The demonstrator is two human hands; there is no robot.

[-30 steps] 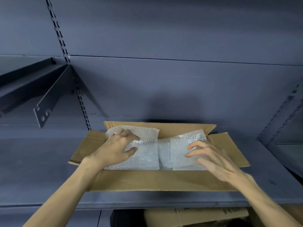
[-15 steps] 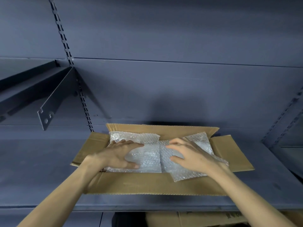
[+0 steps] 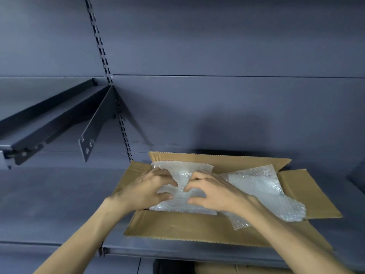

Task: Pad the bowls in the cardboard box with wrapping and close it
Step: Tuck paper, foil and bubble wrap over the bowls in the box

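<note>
An open cardboard box (image 3: 177, 228) sits on a grey metal shelf with all its flaps folded outward. Bubble wrap fills its inside and hides the bowls. My left hand (image 3: 146, 190) and my right hand (image 3: 213, 192) both grip the left sheet of bubble wrap (image 3: 181, 175), pinching it between them in the left half of the box. A second sheet of bubble wrap (image 3: 262, 186) lies in the right half and spills over the box's near right edge.
The grey shelf (image 3: 59, 204) runs left of the box, with a back wall close behind. A higher shelf on a bracket (image 3: 92, 135) juts out at the upper left. Another cardboard box (image 3: 227, 269) shows below the shelf edge.
My right hand has moved left from the right sheet onto the left sheet, next to my left hand. The right sheet has slid over the near right edge. The view has shifted left.
</note>
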